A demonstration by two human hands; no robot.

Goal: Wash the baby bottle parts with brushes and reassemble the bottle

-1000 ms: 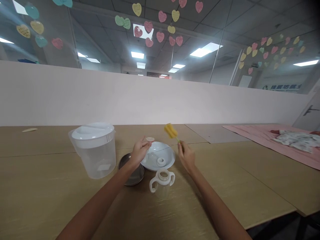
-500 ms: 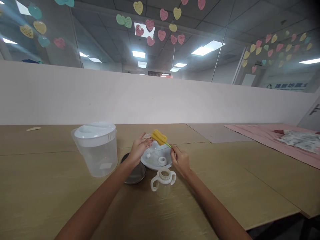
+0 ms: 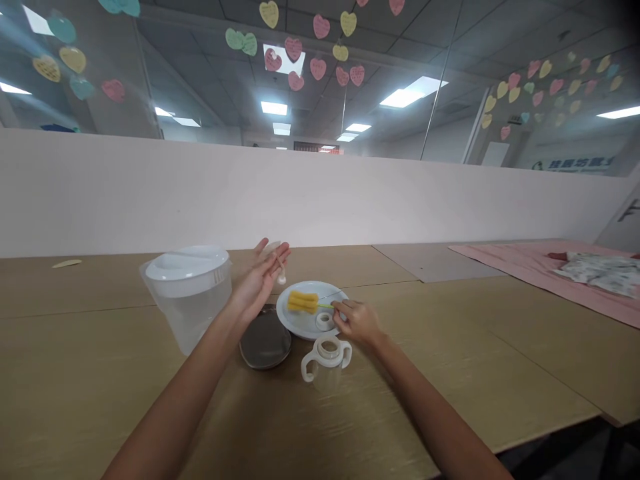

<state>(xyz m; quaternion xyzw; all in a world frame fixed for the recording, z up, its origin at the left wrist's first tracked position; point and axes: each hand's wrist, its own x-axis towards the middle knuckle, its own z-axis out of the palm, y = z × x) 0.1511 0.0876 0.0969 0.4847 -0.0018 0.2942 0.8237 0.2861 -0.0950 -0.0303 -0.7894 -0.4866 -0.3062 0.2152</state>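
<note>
My right hand (image 3: 359,323) is closed on the thin green handle of a yellow sponge brush (image 3: 302,302), whose head is over or on the white plate (image 3: 286,325); contact is unclear. My left hand (image 3: 257,280) is raised left of the plate, fingers partly curled round a small translucent piece (image 3: 273,247). A thin straw-like part with a white knob (image 3: 281,277) hangs from it. On the plate lies a white ring (image 3: 325,322). In front, a clear bottle with two white handles (image 3: 329,353) stands upright, its mouth uncovered.
A dark grey round dish (image 3: 265,341) lies left of the plate, partly behind my left forearm. Further left stands a translucent lidded bucket (image 3: 193,287). At the right, a pink cloth (image 3: 500,257) carries a patterned garment (image 3: 597,272). A white wall (image 3: 300,200) borders the back.
My left hand has moved left and up, away from the brush, with the translucent piece. My right hand has lowered the sponge brush to the plate. The bottle has stayed put.
</note>
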